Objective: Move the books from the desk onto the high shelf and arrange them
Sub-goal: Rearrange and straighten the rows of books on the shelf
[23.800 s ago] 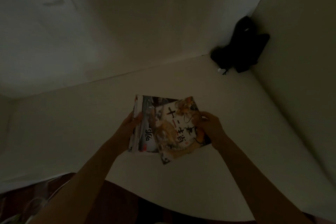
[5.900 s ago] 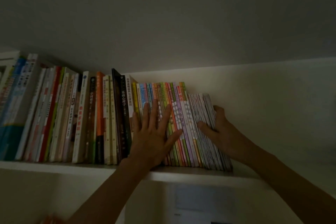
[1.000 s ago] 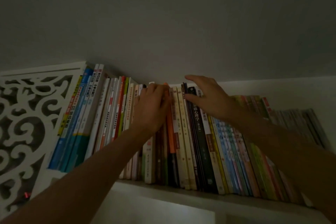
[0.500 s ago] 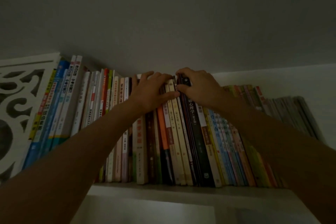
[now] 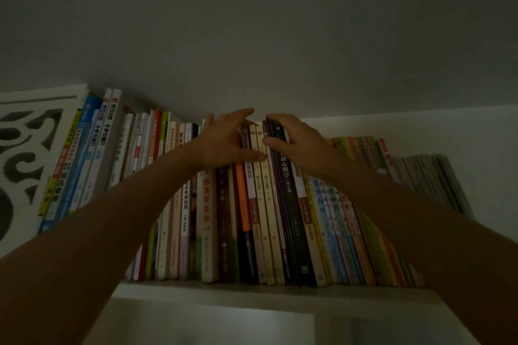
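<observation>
Both hands are up at the top edges of the books [image 5: 252, 204] on the high shelf [image 5: 252, 290]. My left hand [image 5: 224, 143] has its fingers spread and lightly bent over the tops of the orange and cream spines, thumb lying across their faces, so it presses and steadies rather than clasps. My right hand [image 5: 300, 145] curls round the top of the black book [image 5: 291, 204], fingers over its upper edge and thumb on the spine beside it, a real grip on that one volume.

As for progress, the shelf looks well filled: one row runs from the white carved panel [image 5: 25, 154] on the left to the thin grey booklets [image 5: 431, 176] on the right, which lean. No tabletop is in view, so I cannot tell whether any books wait below. I judge the carrying mostly done and the arranging under way, with the black book being seated level with its neighbours.

Compared with half a second ago, the left hand has opened and lifted its fingers off the spines, while the right has kept its place on the black book. Nearly six seconds back, both hands were working further right, among the coloured thin books and the grey booklets.
</observation>
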